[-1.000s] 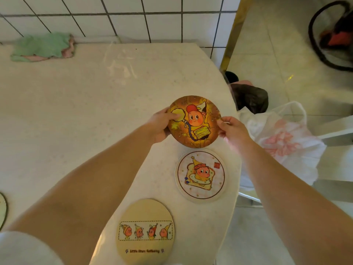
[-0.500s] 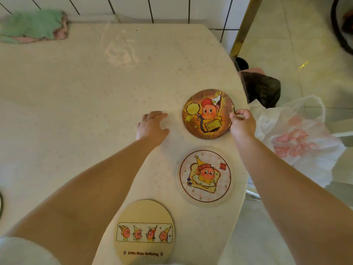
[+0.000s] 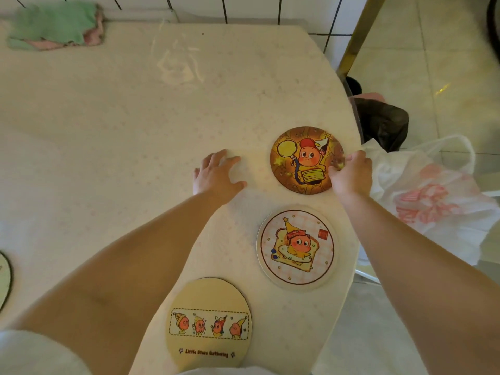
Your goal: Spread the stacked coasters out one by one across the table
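Observation:
An orange-brown round coaster (image 3: 303, 158) with a cartoon figure lies flat on the white table (image 3: 121, 125) near its right edge. My right hand (image 3: 351, 174) rests on that coaster's right rim, fingers curled on it. My left hand (image 3: 217, 174) lies flat on the table just left of it, fingers apart, holding nothing. Nearer to me, a white coaster (image 3: 296, 246) with a toast picture lies flat. A cream coaster (image 3: 208, 324) with a row of figures lies closest to me. The edge of another coaster (image 3: 4, 280) shows at the far left.
A green and pink cloth (image 3: 56, 25) lies at the table's far left corner by the tiled wall. Off the right edge sit a white plastic bag (image 3: 433, 201) and a dark bag (image 3: 381, 125) on the floor. The table's right edge curves close to the coasters.
The orange-brown coaster was held up in both hands; it now lies flat on the table. My left hand let go and settled on the table to its left.

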